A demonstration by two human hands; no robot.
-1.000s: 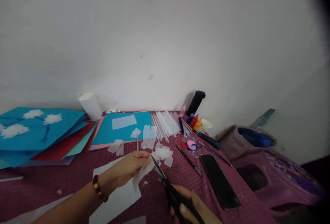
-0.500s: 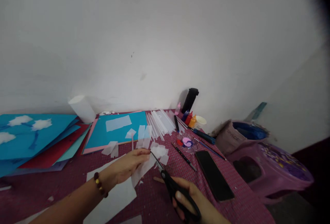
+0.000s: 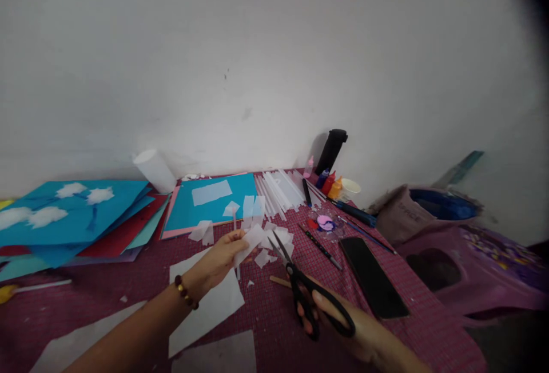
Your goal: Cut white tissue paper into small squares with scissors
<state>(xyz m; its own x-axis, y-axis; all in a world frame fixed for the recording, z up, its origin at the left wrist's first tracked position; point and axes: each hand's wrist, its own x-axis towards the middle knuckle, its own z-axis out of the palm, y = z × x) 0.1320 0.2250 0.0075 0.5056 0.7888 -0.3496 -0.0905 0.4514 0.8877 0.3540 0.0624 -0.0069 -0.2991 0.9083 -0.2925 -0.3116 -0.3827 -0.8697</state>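
Between the thumb and fingers of my left hand (image 3: 223, 258) is a piece of thin white paper (image 3: 253, 238). A beaded bracelet (image 3: 185, 293) circles that wrist. My right hand (image 3: 328, 310) has its fingers through the handles of black-handled scissors (image 3: 295, 281). Their blades are apart, pointing up and left, just right of the paper. Cut white paper pieces (image 3: 281, 238) lie behind the blades, with a small scrap (image 3: 263, 258) nearer. Under my left forearm lies a larger white sheet (image 3: 210, 310), partly hidden.
Left stand stacked coloured papers with cotton puffs (image 3: 98, 195) and a white roll (image 3: 155, 170). Blue paper (image 3: 184, 204) and white glue sticks (image 3: 278, 190) lie at the back. Right are paint bottles (image 3: 335, 187), a brush (image 3: 321, 247), a phone (image 3: 373, 278) and a pink stool (image 3: 446, 276).
The scissors have drawn away from the paper and opened wider. The paper in my left hand is now smaller, and a scrap lies on the table. The view has shifted left.
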